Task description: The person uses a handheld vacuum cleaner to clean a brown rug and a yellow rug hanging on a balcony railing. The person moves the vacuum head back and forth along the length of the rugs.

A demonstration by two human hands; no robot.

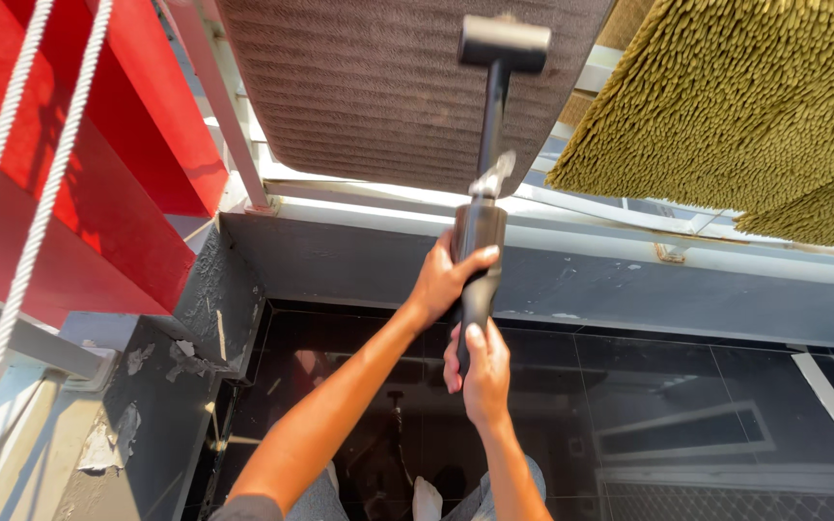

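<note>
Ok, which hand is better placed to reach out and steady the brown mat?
Probably the left hand: it grips higher on the black mallet, nearer the ribbed brown mat, while the right hand holds the handle's lower end.

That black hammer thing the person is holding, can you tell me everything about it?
The black mallet has a blocky dark head at the top, blurred, and a thin dark shaft running down into a thicker black handle. It looks like rubber or plastic. It stands nearly upright, its head in front of the brown ribbed mat hung over the railing. The left hand wraps the upper handle and the right hand wraps the lower end. Something pale and shiny sits where shaft meets handle; what it is cannot be told.
</note>
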